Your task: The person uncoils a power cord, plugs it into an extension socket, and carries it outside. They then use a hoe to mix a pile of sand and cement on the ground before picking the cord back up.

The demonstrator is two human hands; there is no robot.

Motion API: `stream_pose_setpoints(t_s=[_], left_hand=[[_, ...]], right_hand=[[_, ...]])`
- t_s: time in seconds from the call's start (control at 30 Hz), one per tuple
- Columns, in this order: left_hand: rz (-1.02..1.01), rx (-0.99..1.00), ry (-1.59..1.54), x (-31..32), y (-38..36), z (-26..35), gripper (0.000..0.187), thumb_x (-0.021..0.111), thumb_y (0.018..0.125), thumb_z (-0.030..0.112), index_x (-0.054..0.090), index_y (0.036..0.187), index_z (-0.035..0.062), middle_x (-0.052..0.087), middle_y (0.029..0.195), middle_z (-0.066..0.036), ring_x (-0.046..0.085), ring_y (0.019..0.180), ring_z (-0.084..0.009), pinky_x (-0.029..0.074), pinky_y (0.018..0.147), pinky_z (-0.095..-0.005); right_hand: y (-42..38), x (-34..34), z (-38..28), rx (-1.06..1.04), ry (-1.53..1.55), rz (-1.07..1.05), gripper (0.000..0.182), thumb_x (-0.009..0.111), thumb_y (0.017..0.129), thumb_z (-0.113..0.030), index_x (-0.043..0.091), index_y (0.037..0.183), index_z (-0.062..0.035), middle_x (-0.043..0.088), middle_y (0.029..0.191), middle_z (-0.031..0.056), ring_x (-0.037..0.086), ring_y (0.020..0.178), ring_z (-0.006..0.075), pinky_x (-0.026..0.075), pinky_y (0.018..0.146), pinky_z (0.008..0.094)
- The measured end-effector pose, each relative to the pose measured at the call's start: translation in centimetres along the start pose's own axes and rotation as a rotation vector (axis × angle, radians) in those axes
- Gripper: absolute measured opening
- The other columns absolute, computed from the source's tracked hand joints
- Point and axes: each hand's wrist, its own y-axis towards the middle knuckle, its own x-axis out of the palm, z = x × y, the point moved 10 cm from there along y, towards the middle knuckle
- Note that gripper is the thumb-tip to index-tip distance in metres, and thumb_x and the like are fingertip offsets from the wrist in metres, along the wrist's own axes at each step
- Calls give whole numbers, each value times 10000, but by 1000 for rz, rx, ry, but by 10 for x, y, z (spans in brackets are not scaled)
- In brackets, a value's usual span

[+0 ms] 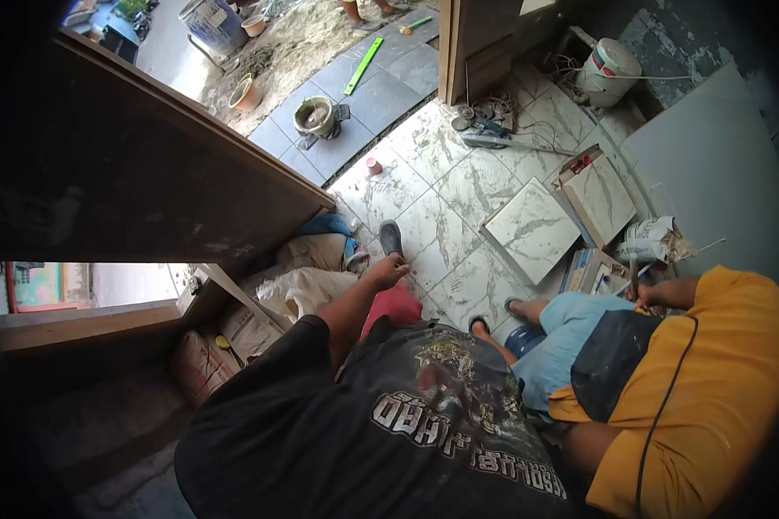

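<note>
My left hand [388, 271] hangs past my black shirt [355, 424], in front of my red shorts [396, 303] and close to a dark shoe [391, 238] on the tiles. Its fingers are loosely curled, and no object shows in them. My right hand is out of sight. Beside me on the right, a person in an orange shirt [710, 372] holds a stick-like handle [634, 275] in one hand; this person's other hand is hidden behind my shirt.
Loose marble-patterned tiles [532, 227], an opened tile box [595, 203] and an angle grinder [485, 130] lie on the floor. A white bucket [610, 73] stands at the back right. Through the doorway are a mortar bucket [316, 117] and a green level [364, 67]. Sacks [307, 290] lie left.
</note>
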Motion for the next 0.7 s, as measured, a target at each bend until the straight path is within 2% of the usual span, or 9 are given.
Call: stream_pose_setpoints(t_s=[0.03,0.13,0.33,0.4,0.5,0.53,0.57,0.6,0.7], left_hand=[[-5,78,-13,-12,25,3,367,568,827,322,609,1005,3,633,970,-194,609,917,-302,467,795,-359],[9,25,-96,-89,34,21,375,573,827,326,604,1012,1,630,985,-192,607,927,-294,463,803,-359],[260,-255,-84,-258,21,-112,357,576,822,325,623,991,14,639,957,-167,614,903,-266,466,793,-354],[308,-407,-87,-297,6,-163,354,584,808,335,633,975,27,638,968,-171,612,928,-278,460,817,-360],[345,-555,-122,-335,-3,-216,316,578,807,297,639,943,19,645,944,-148,619,865,-248,466,798,-359],[390,-527,-222,-337,0,-254,301,576,815,288,627,937,18,640,902,-127,610,792,-218,476,727,-345],[441,-497,-326,-337,13,-279,287,574,823,279,615,932,17,634,861,-105,601,718,-188,486,657,-330],[452,-529,-416,-337,18,-262,270,570,832,271,602,932,22,618,829,-86,582,676,-168,469,603,-309],[478,-620,-643,-329,20,-192,226,556,854,248,565,935,37,568,748,-37,524,569,-113,412,470,-250]], right_hand=[[11,13,0,23,8,-2,248,545,865,-261,564,968,-36,560,734,61,533,573,139,429,465,289],[36,51,-5,132,55,-19,250,544,865,-262,564,974,-37,559,734,60,531,574,138,429,468,287],[56,70,-88,241,219,62,255,544,865,-262,562,986,-39,557,733,58,527,577,135,430,473,284],[79,49,-150,147,303,173,256,543,865,-263,562,990,-39,556,733,57,526,578,134,430,474,282],[113,-13,-308,-160,328,311,280,542,866,-284,583,966,-25,569,752,48,540,619,129,436,526,256],[112,-25,-361,-158,209,266,321,518,883,-298,560,1072,-42,595,894,44,540,673,118,427,552,242],[127,-40,-394,-247,147,310,323,532,876,-281,566,1081,-34,598,910,50,552,679,128,440,574,255],[136,-51,-427,-339,118,347,311,544,861,-278,594,1000,-4,609,798,65,570,667,151,456,632,291],[166,-63,-493,-385,-33,329,271,563,843,-242,609,977,-11,631,826,108,602,750,188,460,707,302]])
